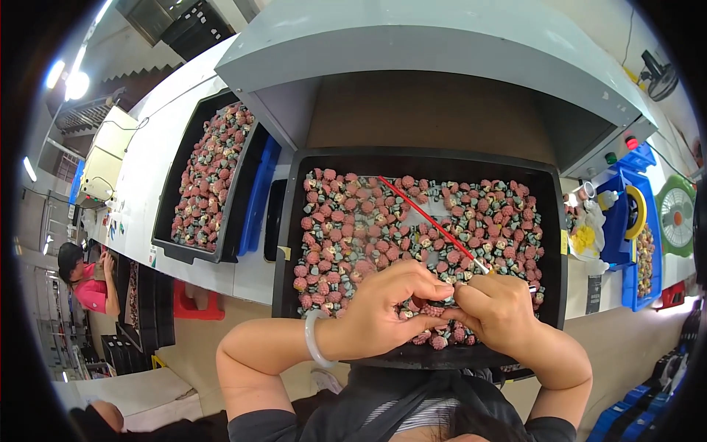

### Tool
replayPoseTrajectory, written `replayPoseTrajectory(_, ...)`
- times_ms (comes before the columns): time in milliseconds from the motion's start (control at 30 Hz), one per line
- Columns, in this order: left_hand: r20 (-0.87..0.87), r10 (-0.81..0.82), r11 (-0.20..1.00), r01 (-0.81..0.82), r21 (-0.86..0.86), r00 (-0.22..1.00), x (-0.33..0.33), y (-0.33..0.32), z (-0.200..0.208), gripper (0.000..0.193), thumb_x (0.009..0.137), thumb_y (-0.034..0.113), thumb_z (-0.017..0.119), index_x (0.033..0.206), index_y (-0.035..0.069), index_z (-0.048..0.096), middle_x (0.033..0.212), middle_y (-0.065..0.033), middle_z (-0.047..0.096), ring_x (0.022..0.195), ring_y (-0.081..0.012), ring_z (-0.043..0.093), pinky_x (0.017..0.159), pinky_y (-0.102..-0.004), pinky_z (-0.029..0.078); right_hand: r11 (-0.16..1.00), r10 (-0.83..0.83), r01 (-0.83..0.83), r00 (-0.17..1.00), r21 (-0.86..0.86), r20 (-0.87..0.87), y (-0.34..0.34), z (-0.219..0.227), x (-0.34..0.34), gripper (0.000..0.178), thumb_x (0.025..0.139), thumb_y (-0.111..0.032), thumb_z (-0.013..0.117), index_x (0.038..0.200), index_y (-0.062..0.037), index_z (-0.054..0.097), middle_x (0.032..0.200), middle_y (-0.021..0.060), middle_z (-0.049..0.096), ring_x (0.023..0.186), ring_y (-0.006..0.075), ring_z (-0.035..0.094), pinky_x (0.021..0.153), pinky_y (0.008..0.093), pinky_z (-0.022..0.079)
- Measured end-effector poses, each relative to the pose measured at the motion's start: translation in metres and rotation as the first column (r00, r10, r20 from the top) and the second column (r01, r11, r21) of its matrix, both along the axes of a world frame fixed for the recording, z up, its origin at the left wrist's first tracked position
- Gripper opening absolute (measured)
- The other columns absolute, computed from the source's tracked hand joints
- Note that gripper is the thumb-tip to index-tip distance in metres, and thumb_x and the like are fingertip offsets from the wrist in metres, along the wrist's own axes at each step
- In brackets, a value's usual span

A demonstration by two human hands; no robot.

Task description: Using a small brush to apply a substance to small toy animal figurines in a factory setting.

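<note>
Over the near edge of a large black tray [556,243], my two hands meet. My left hand [387,306], with a pale bangle at its wrist, is closed in a pinch on a small moulded figurine [440,303] in pink and grey-green, largely hidden by fingers. My right hand [497,306] is closed too, its fingertips against the same figurine. A thin red-handled brush [427,217] is held in it, slanting up and left over the tray; its head is mostly hidden. Many similar pink figurines [331,243] fill the tray beneath.
A grey open-fronted cabinet [442,48] stands behind the tray. To the left is another black tray [163,214] of figurines beside a blue bin [258,199]. Blue containers [618,243], a yellow tape roll [636,212] and a green fan [676,214] sit right. Another person [92,283] works far left.
</note>
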State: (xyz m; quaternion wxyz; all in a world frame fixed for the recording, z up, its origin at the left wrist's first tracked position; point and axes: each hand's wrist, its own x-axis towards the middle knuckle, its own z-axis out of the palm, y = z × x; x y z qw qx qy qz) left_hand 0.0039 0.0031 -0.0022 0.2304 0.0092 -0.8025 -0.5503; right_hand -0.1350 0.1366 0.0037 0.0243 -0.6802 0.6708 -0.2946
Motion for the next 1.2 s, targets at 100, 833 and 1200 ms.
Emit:
replayPoseTrajectory(100, 0.004, 0.050, 0.998, -0.050, 0.033, 0.999, -0.0020, -0.0001, 0.0000, 0.033, 0.056, 0.003, 0.078, 0.085, 0.004, 0.061, 0.082, -0.0077, 0.062, 0.074, -0.0171, 0.059, 0.063, -0.0256, 0.045, 1.000, -0.016, 0.016, 1.000, 0.001, 0.014, -0.0021, -0.0024, 0.0007, 0.027, 0.067, -0.024, 0.067, 0.062, -0.0089, 0.045, 0.054, 0.0025, 0.043, 0.045, 0.0184, 0.050, 0.038, 0.0308, 0.038)
replayPoseTrajectory(833, 0.040, 0.061, 0.997, -0.063, 0.046, 0.997, 0.0007, 0.0010, 0.0013, 0.032, 0.057, 0.004, 0.078, 0.085, 0.002, 0.062, 0.080, -0.0077, 0.061, 0.073, -0.0163, 0.058, 0.063, -0.0256, 0.046, 1.000, -0.025, 0.025, 1.000, 0.011, 0.011, 0.0001, -0.0032, 0.0035, 0.027, 0.067, -0.023, 0.068, 0.062, -0.0094, 0.045, 0.054, 0.0024, 0.043, 0.044, 0.0184, 0.049, 0.037, 0.0305, 0.037)
replayPoseTrajectory(1200, 0.064, 0.047, 0.998, -0.050, 0.034, 0.997, 0.0011, 0.0009, 0.0033, 0.030, 0.058, 0.004, 0.078, 0.084, 0.002, 0.062, 0.079, -0.0073, 0.060, 0.071, -0.0165, 0.058, 0.062, -0.0256, 0.045, 0.997, -0.055, 0.053, 0.998, 0.055, 0.028, 0.0022, -0.0025, 0.0068, 0.026, 0.065, -0.022, 0.068, 0.066, -0.0070, 0.047, 0.056, 0.0050, 0.044, 0.047, 0.0244, 0.047, 0.041, 0.0353, 0.036)
